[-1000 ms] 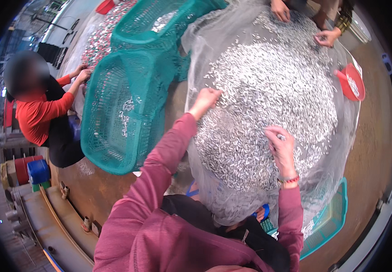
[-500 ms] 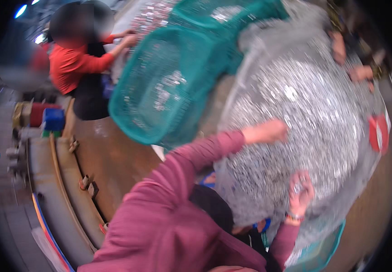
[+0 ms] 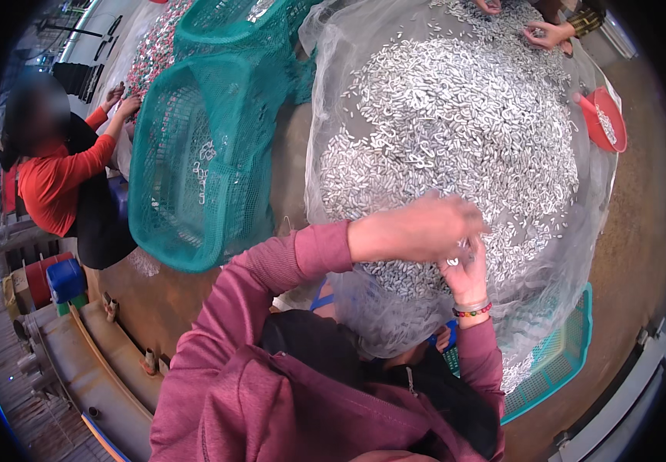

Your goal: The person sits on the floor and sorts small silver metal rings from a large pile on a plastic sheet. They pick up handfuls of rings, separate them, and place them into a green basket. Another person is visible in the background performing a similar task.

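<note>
Both hands come together over the near part of the heap (image 3: pixel 456 131) of small silvery links, which lies on a translucent sheet (image 3: pixel 394 327); the left hand (image 3: pixel 421 229) reaches across from the left, back uppermost, fingers over the right hand (image 3: pixel 469 279); the right palm is turned upward, a pale link (image 3: pixel 453 262) showing at its finger side; this link lies below the left fingertips in the view, toward the wearer; the right hand is the nearer to it; its long axis is too small to read; left grip blurred: cannot tell whether apart, together or clamped on a link; right grip partly covered by the left hand, closure likewise not readable; contact between the hands unclear; red scoop (image 3: pixel 606 119) at the heap's right; teal basket (image 3: pixel 175 250) well apart, to the left.
</note>
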`<action>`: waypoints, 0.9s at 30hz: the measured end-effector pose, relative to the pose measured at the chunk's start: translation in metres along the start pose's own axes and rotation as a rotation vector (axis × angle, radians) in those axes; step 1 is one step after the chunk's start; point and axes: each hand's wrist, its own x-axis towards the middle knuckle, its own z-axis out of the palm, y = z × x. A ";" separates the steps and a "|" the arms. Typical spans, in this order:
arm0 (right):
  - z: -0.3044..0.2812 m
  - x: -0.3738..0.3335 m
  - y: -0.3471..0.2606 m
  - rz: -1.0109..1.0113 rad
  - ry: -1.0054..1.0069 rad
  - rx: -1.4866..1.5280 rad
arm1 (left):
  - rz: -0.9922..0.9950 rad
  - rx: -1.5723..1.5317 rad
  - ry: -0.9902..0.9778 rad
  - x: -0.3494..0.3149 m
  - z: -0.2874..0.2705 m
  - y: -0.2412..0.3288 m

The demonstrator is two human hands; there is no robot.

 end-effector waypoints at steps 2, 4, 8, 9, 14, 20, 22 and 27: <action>-0.004 0.001 -0.013 0.046 -0.216 -0.042 | -0.216 -0.040 0.153 0.002 -0.002 -0.039; -0.011 -0.005 -0.025 0.109 -0.471 0.121 | -0.517 0.040 0.150 0.004 -0.005 -0.086; -0.025 -0.028 -0.041 -0.022 -0.355 0.062 | -0.814 0.094 0.195 0.000 0.025 -0.135; -0.028 -0.032 -0.044 -0.044 -0.351 0.063 | -0.775 0.042 0.202 -0.001 0.030 -0.143; -0.038 -0.037 -0.055 -0.068 -0.296 0.107 | -0.611 -0.191 0.234 -0.007 0.044 -0.164; -0.030 -0.045 -0.062 -0.126 -0.446 0.045 | -0.159 -0.255 -0.058 0.025 0.067 -0.137; -0.027 -0.054 -0.065 -0.172 -0.504 0.033 | -0.168 -0.298 -0.222 0.035 0.075 -0.108; -0.038 -0.075 -0.070 -0.271 -0.380 0.017 | -0.213 -0.241 -0.431 0.023 0.050 -0.052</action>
